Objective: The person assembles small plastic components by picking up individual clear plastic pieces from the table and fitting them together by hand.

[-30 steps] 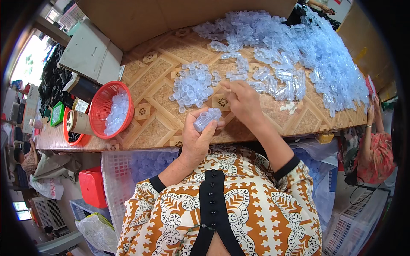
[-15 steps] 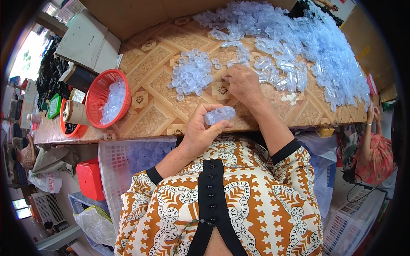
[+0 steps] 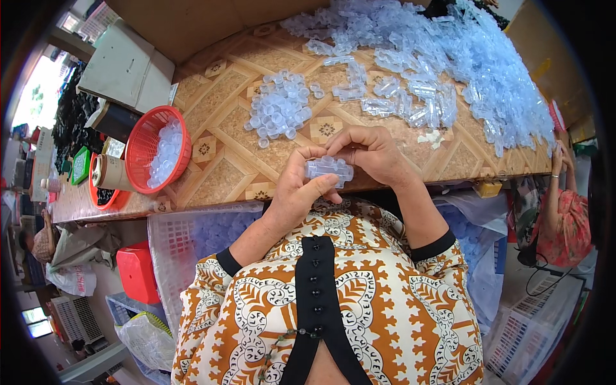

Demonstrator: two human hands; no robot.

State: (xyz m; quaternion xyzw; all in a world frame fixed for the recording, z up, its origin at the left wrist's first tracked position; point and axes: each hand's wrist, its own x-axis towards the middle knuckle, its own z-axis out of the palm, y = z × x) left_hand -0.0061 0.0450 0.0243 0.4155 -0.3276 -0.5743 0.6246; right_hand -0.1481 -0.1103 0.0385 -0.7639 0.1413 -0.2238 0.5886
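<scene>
My left hand (image 3: 300, 183) is closed round a clear plastic piece (image 3: 330, 168) with rounded bumps along its edge, close to my body at the table's front edge. My right hand (image 3: 375, 154) bends over the same piece, its fingers pinched at the upper edge; their tips are partly hidden. Whether the piece is one part or several pressed together cannot be told. Beyond my hands lies a heap of small, round, clear plastic caps (image 3: 280, 108). Farther right, long clear plastic pieces (image 3: 414, 102) lie loose on the patterned table (image 3: 224, 138).
A large mound of clear plastic pieces (image 3: 475, 70) covers the table's far right. On the left stand a red basket (image 3: 131, 154) with clear parts in it, a brown tape roll (image 3: 112, 173) and a cardboard box (image 3: 125, 67). Another person's arm (image 3: 553, 167) shows at the far right.
My right hand has come back from the loose pieces on the table to my left hand. The piece in my left hand now looks longer and bumpier. The view has shifted slightly.
</scene>
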